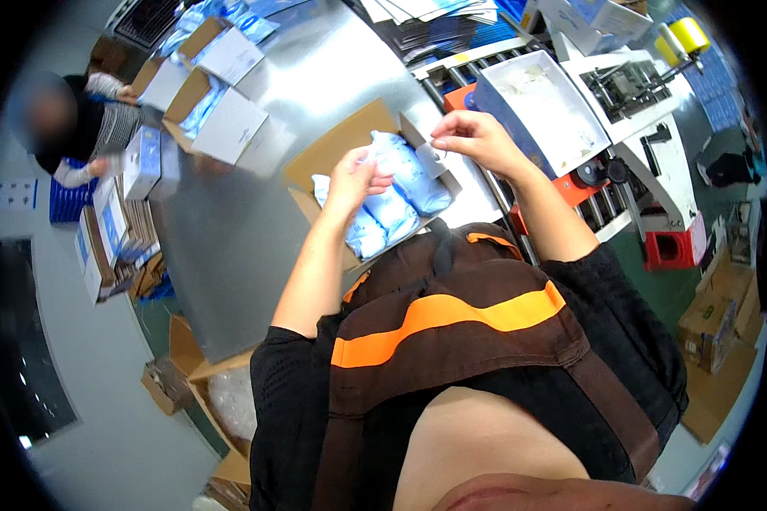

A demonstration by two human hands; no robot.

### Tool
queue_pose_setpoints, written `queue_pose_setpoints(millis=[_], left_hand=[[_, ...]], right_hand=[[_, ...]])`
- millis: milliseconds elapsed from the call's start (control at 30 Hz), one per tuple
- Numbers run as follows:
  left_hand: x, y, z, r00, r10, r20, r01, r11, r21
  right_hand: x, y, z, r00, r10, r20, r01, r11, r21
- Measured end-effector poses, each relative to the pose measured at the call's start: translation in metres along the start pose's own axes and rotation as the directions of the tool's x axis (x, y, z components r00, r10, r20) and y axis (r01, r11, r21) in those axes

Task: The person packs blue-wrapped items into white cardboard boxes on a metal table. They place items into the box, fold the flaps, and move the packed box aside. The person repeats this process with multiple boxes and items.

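Note:
An open cardboard carton point(325, 153) stands at the table's edge right in front of me, with several light blue plastic-wrapped packs point(413, 175) side by side inside. Over its left part is my left hand point(354, 180), fingers loosely bent and a little apart above the packs; no object shows in it. My right hand point(481, 140) is at the carton's right flap point(430, 160), thumb and forefinger brought together. A small whitish bit shows at those fingertips, too small to name.
To the right, a roller conveyor point(605, 220) carries a white-and-blue box point(544, 111) beside a sealing machine point(648, 136). More open cartons point(230, 128) stand at the far left of the metal table point(230, 247). A co-worker point(94, 123) is there by stacked flat cartons point(121, 217).

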State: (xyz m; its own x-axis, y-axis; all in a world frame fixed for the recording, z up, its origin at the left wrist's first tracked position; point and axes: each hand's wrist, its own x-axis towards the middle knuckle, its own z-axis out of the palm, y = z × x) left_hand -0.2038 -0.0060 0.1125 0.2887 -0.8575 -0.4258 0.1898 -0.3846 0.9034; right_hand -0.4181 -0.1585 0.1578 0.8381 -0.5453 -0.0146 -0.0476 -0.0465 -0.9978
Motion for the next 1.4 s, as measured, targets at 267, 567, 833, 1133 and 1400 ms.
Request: queue_pose_setpoints(millis=[267,567,833,1133,1400], left_hand=[[0.018,-0.069,-0.045,0.997,-0.001,0.075,-0.071,0.327,0.942],[-0.092,-0.049,-0.034,0.715,0.566,-0.410,0.039,0.553,0.832],[-0.063,-0.059,0.016,0.981,0.195,-0.024,-0.033,0.281,0.959],[0.013,-0.133,-0.008,0.630,0.776,-0.030,-0.264,0.251,0.931],[-0.002,-0.129,-0.014,0.351,0.902,0.251,-0.374,-0.111,0.921]], right_hand=[[0.071,0.091,0.079,0.704,0.433,0.563,0.103,0.722,-0.684],[0.029,0.039,0.059,0.903,-0.054,0.425,0.388,0.526,-0.757],[0.074,0.124,0.084,0.640,0.446,0.626,0.416,0.483,-0.770],[0.185,0.053,0.122,0.861,-0.451,0.234,0.436,0.421,-0.796],[0.090,0.078,0.107,0.930,-0.214,0.299,0.365,0.434,-0.824]])
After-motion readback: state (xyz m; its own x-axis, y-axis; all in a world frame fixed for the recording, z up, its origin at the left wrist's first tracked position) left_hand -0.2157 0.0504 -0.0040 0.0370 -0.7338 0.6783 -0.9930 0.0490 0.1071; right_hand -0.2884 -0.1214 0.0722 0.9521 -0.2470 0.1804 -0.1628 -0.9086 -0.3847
